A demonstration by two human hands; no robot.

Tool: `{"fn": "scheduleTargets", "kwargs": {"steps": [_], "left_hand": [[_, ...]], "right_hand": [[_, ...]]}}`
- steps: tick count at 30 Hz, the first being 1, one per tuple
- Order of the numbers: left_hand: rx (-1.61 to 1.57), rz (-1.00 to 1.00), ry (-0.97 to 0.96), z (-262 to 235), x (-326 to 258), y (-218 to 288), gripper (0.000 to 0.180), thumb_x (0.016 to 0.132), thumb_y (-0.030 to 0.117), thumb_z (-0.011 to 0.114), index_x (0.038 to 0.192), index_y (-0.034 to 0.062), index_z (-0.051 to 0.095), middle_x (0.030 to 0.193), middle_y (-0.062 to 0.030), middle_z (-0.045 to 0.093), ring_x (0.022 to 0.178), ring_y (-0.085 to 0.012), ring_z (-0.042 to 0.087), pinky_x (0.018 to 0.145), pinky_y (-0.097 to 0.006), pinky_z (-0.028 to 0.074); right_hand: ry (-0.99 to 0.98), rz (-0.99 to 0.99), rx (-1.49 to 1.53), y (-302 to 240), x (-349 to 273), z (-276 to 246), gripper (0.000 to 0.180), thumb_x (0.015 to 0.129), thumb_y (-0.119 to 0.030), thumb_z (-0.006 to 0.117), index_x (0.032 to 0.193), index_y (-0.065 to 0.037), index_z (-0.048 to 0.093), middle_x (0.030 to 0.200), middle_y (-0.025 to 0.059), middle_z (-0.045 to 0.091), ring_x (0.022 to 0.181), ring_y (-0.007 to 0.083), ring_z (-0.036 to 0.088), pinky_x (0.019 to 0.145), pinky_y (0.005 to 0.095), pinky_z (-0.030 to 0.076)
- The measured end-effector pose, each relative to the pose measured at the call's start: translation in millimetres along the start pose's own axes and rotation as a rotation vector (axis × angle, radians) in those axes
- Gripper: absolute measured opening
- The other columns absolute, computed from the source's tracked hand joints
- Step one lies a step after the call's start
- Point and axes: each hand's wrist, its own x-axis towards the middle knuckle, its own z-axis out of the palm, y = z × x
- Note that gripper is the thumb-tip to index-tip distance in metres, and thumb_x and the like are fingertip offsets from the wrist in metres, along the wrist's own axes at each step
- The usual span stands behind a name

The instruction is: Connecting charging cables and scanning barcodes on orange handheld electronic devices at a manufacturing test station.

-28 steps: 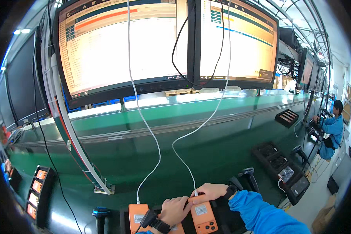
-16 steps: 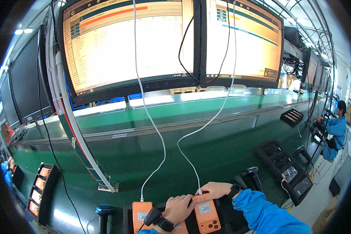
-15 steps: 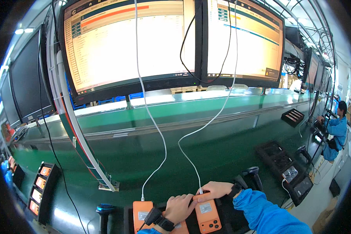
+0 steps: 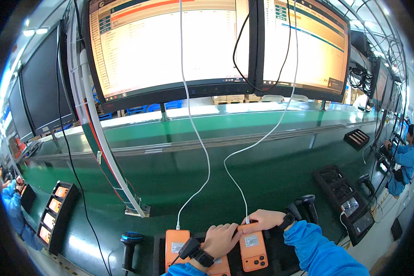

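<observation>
An orange phone (image 4: 254, 252) with a white label and camera lenses lies back up at the lower middle, a white charging cable (image 4: 235, 177) plugged into its top end. My right hand (image 4: 263, 220) is closed over that end, beside the plug. From the left, my left hand (image 4: 221, 239) has its fingers bent, their tips meeting the same phone's upper left edge. Another orange phone (image 4: 176, 242), also cabled, lies left of it. Between them a third orange phone (image 4: 221, 268) is mostly hidden under my left hand and wrist. A black device is strapped to my left wrist.
Two lit monitors (image 4: 170, 50) stand ahead. Handheld scanners (image 4: 130, 250) stand on the green table (image 4: 147, 186) at both sides. A black tray (image 4: 63, 216) of orange phones is at left, another black tray (image 4: 338, 189) at right. People in blue work at both edges.
The view has turned slightly left, so everything sits farther right in the picture. Both hands stay at the top of the same phone, with little visible change in grip.
</observation>
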Motion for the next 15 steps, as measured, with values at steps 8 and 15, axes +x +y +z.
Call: {"fn": "scheduleTargets", "kwargs": {"steps": [8,15], "left_hand": [[0.002,0.017,0.054,4.4,0.1,-2.3,0.027,0.099,0.036,0.054,0.097,0.0092,0.061,0.082,-0.0082,0.068,0.077,-0.0285,0.069,0.067,-0.043,0.050],[-0.020,-0.021,-0.017,-3.0,1.3,2.7,0.031,0.100,0.037,0.052,0.101,0.0072,0.062,0.088,-0.0112,0.070,0.083,-0.0317,0.069,0.071,-0.045,0.052]], "right_hand": [[-0.013,-0.025,-0.013,-1.4,0.1,-2.1,0.061,0.092,-0.058,0.061,0.118,-0.004,0.069,0.104,0.0185,0.073,0.096,0.0316,0.070,0.085,0.0378,0.054],[-0.005,-0.020,-0.039,0.9,-0.6,-1.6,0.064,0.092,-0.061,0.059,0.116,-0.003,0.069,0.103,0.0192,0.072,0.095,0.0320,0.070,0.084,0.0381,0.054]]}}
